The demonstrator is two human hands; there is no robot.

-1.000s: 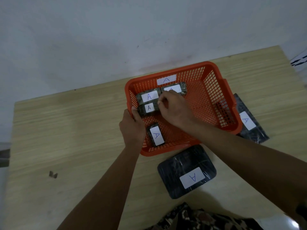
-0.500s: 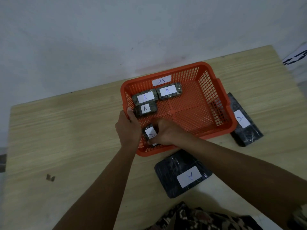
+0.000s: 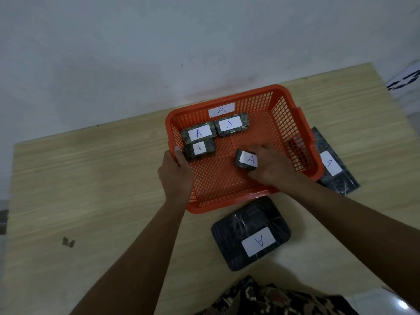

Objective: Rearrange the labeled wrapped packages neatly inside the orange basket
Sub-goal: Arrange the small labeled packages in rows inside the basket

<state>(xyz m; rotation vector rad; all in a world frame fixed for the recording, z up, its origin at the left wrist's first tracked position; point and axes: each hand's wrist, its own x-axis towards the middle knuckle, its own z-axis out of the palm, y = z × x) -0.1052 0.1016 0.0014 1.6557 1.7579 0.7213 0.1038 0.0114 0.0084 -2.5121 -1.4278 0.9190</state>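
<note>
An orange basket (image 3: 284,103) with an "A" label on its far wall sits on the wooden table. Three small dark wrapped packages lie in its far left corner: one (image 3: 198,134) at the left, one (image 3: 230,124) beside it to the right, one (image 3: 200,149) in front. My right hand (image 3: 271,165) is inside the basket, shut on a fourth small package (image 3: 246,160) with its "A" label facing up. My left hand (image 3: 176,173) grips the basket's left rim.
A large black wrapped package (image 3: 251,233) labelled "A" lies on the table just in front of the basket. Another black labelled package (image 3: 330,163) lies to the right, partly under the basket's edge. The white wall runs behind the table (image 3: 91,178).
My right hand took the small package from the basket's near left corner and carried it rightwards to the middle of the basket. The left hand stayed on the rim.
</note>
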